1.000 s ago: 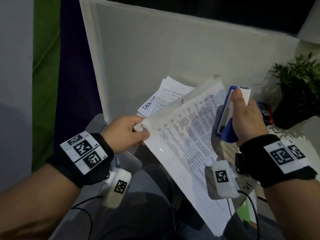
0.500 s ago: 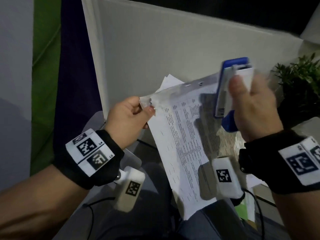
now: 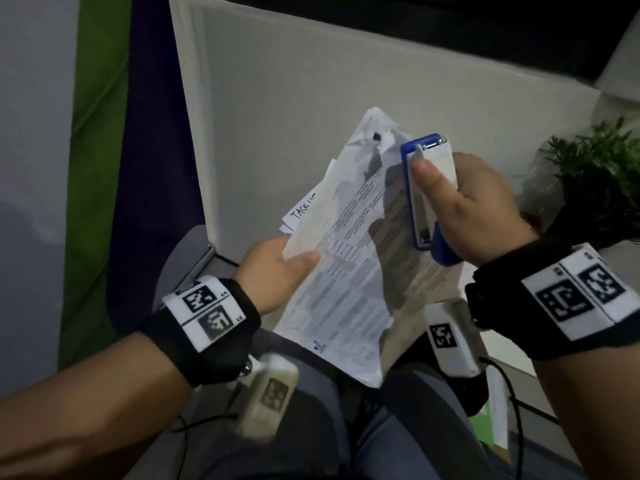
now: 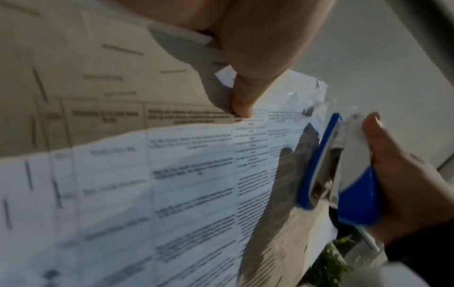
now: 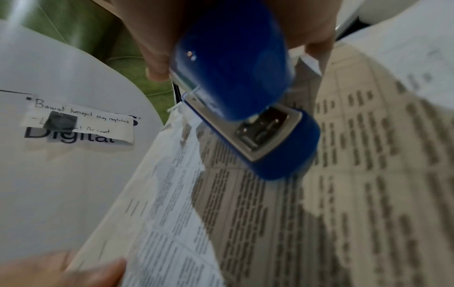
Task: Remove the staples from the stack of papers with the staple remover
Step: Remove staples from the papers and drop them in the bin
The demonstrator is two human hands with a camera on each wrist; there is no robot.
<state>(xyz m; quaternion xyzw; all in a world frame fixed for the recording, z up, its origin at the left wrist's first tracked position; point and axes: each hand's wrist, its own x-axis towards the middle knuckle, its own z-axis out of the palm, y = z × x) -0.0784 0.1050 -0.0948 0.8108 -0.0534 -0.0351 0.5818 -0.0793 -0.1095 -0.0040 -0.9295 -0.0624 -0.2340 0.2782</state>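
My left hand (image 3: 277,271) pinches the stapled paper stack (image 3: 346,282) at its 9 o'clock edge, right hand (image 3: 474,209) grips the blue staple remover (image 3: 427,188) beside the crumpled 12 o'clock corner; a hard pull there would likely tear the sheets.

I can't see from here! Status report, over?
Left hand pinching paper stack edge. Right hand gripping blue stapler tool, tip near crumpled top corner. Nothing blocking.

you hold matt printed paper, its top corner crumpled, in the stack of papers (image 3: 341,271), and a staple remover (image 3: 427,192) of glossy blue and white plastic with bright metal inside.
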